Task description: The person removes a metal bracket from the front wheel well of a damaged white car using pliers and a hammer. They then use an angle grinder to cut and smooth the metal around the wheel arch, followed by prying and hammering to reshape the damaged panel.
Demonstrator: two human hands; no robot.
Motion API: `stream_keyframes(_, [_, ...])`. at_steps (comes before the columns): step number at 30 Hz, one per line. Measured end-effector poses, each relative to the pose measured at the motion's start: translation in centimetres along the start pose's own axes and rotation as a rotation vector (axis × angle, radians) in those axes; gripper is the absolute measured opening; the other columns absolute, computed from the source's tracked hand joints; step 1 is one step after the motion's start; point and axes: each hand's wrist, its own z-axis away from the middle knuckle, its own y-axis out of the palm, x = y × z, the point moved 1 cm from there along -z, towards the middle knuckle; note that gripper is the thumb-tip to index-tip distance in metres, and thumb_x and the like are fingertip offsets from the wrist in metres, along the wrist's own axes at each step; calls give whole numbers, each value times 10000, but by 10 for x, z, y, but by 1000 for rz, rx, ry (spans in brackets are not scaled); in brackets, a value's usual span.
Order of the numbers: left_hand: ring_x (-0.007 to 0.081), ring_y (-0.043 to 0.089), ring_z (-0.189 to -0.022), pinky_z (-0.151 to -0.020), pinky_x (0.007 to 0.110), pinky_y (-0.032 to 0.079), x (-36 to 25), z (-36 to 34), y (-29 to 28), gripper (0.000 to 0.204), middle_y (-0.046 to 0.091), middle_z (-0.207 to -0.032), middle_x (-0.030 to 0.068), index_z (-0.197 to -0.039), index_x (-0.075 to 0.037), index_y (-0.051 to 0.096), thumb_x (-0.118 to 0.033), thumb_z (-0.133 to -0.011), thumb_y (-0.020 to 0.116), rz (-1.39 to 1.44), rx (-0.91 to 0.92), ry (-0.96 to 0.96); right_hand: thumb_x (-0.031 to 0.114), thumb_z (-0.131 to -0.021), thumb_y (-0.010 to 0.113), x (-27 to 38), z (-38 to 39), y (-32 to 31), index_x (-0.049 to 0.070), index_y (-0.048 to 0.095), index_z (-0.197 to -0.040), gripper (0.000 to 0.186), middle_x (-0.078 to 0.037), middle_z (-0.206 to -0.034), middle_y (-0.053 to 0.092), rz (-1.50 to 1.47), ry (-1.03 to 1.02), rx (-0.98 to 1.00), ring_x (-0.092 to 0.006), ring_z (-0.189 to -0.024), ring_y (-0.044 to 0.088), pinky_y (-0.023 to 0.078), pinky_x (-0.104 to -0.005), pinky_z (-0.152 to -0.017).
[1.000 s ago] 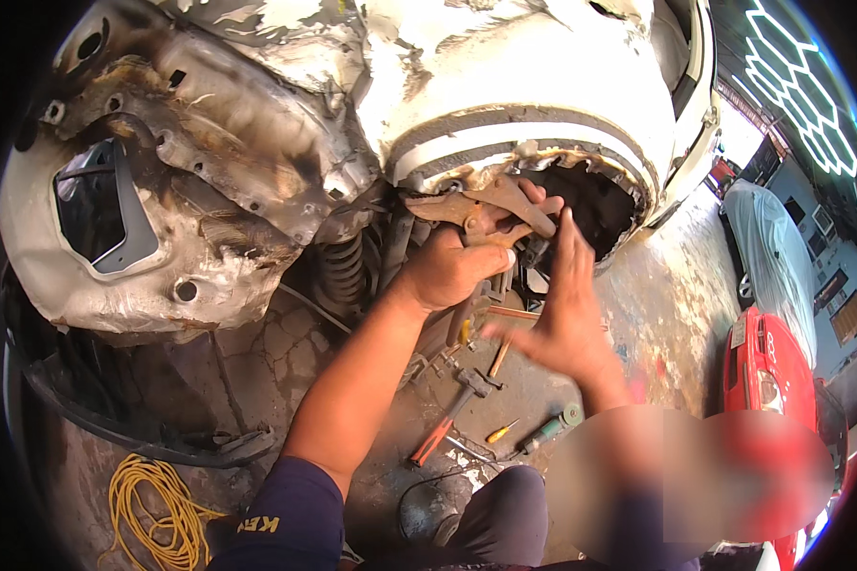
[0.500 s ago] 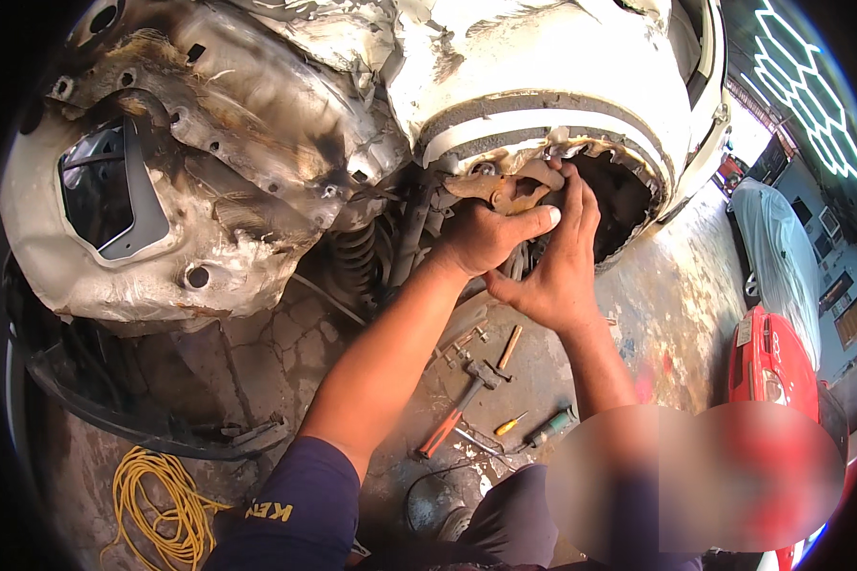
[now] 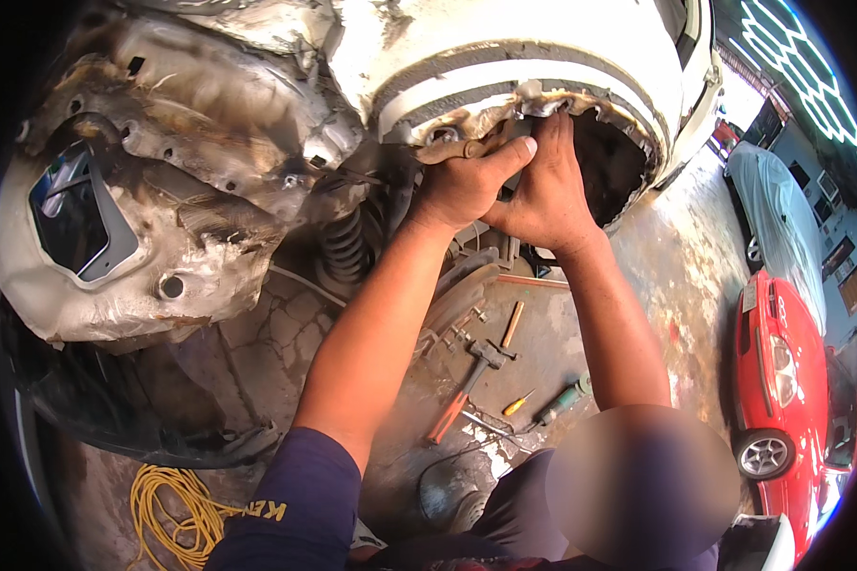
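Note:
My left hand (image 3: 462,183) is closed on a rusty clamp-like tool (image 3: 441,152) at the lip of the white car's cut wheel-arch panel (image 3: 557,43); most of the tool is behind the hand. My right hand (image 3: 546,186) is beside it, fingers together and pointing up, tips at the ragged metal edge (image 3: 614,127); what they grip is hidden. A dark round opening lies right of my hands. A coil spring (image 3: 345,247) sits below and left of them, under a scorched, crumpled panel (image 3: 209,276).
On the floor lie a hammer (image 3: 486,357), a loose handle (image 3: 513,324), a screwdriver (image 3: 520,402), a green power tool (image 3: 557,404) and a yellow cable (image 3: 171,504). A dark bumper (image 3: 114,419) lies lower left. A red car (image 3: 771,390) and a covered car (image 3: 781,219) stand at right.
My right hand has moved up beside my left, its fingertips now at the metal edge. My left hand is higher, covering more of the rusty tool. The view has shifted slightly.

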Motion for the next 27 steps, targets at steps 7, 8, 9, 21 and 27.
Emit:
stream_keyframes(7, [222,603,-1299,-1154,374,446,-6,16,15,367,646,-1288,117,-1273,-14,611,59,-916,662,259,60,-6,293,-602,882,32,29,-16,-75,363,-1472,1078,-274,-1276,478,-98,187,-90,-467,-1162,474,468,-538,-1021])
stream_keyframes(8, [259,601,-1309,-1184,406,431,-17,23,23,359,626,-1267,118,-1244,-31,584,88,-908,623,354,50,-83,292,-600,882,40,37,-20,-72,364,-1474,1079,-271,-1276,479,-99,228,-97,-461,-1169,472,464,-538,-1027])
stream_keyframes(9, [267,599,-1314,-1189,414,431,-18,25,26,369,621,-1262,120,-1253,-28,578,89,-905,621,377,69,-104,291,-598,882,47,43,-25,-70,365,-1477,1081,-268,-1277,480,-102,269,-104,-455,-1176,470,460,-538,-1033])
stream_keyframes(21, [280,576,-1361,-1196,442,446,-30,32,-6,466,599,-1323,129,-1322,-18,534,64,-883,667,189,267,-172,264,-635,894,87,60,-5,-66,312,-1533,1120,-297,-1345,437,-213,431,-210,-489,-1251,439,402,-584,-1099])
stream_keyframes(27, [264,528,-1429,-1236,419,391,-20,16,3,511,581,-1373,127,-1369,-42,530,80,-896,680,281,238,-2,227,-610,873,55,37,-23,-65,361,-1515,1080,-265,-1321,487,-101,322,-116,-473,-1255,480,444,-544,-1111])
